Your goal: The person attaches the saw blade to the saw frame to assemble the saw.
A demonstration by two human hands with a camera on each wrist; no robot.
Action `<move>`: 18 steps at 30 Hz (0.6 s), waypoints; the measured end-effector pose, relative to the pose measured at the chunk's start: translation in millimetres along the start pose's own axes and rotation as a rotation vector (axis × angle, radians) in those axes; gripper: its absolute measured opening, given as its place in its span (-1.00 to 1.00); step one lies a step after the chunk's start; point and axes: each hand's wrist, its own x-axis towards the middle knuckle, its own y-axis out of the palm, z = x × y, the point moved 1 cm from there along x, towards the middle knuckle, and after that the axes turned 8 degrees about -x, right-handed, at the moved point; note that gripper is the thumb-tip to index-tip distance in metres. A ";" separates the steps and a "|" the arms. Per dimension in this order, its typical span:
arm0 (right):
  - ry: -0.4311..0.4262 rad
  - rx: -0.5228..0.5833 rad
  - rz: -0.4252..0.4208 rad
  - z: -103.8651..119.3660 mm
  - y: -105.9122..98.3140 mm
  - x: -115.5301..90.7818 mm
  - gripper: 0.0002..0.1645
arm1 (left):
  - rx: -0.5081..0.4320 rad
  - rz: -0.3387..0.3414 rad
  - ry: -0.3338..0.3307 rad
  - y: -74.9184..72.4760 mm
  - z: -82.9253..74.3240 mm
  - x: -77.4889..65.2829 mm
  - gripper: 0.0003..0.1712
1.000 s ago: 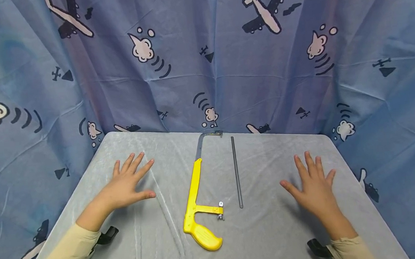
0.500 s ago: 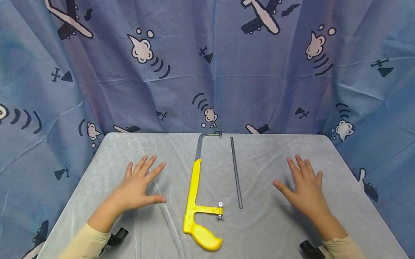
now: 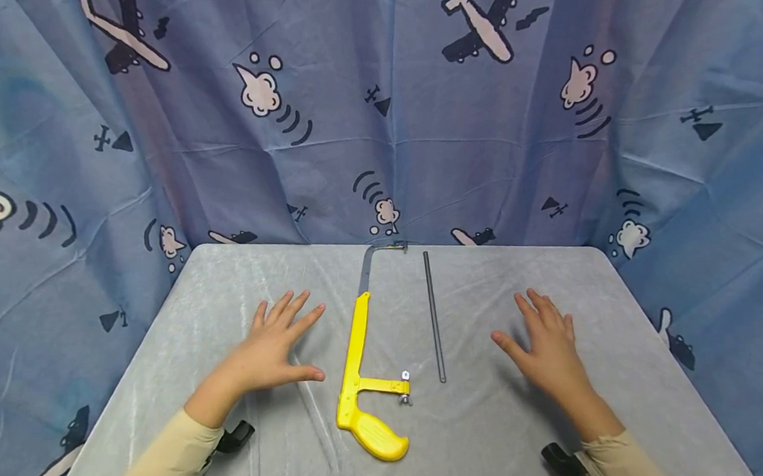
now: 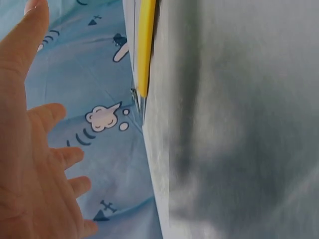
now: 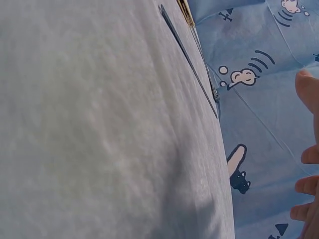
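A yellow hacksaw frame (image 3: 358, 344) lies in the middle of the table, its handle toward me and its grey metal bow at the far edge. No blade spans it. Just to its right lies a thin dark grey hacksaw blade (image 3: 435, 316), roughly parallel. My left hand (image 3: 266, 355) hovers left of the frame, fingers spread and holding nothing. Over the right part of the table is my right hand (image 3: 547, 352), also spread, with its thumb toward the blade. In the left wrist view the yellow frame (image 4: 145, 47) shows beyond the thumb; the right wrist view shows the blade (image 5: 187, 57).
A light grey cloth covers the table (image 3: 479, 447). Behind and around it hangs a blue curtain (image 3: 347, 143) printed with planes and clouds. A black wrist mount sits under each sleeve, the left one (image 3: 236, 436) and the right one (image 3: 560, 459).
Both hands have moved inward, the left hand to the right and the right hand to the left, each slightly nearer me. The hacksaw frame and blade have stayed put.
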 end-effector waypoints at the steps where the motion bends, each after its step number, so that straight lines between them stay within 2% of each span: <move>1: -0.003 0.000 0.002 0.5 1.1 0.2 0.02 | -0.006 0.005 0.002 1.5 -1.6 1.0 0.29; 10: -0.008 0.007 0.022 4.2 10.5 1.3 0.02 | -0.016 0.035 0.073 21.6 -18.9 11.1 0.27; 18: -0.027 0.030 0.032 10.4 15.3 2.3 0.01 | -0.018 0.061 0.107 31.8 -26.7 19.7 0.26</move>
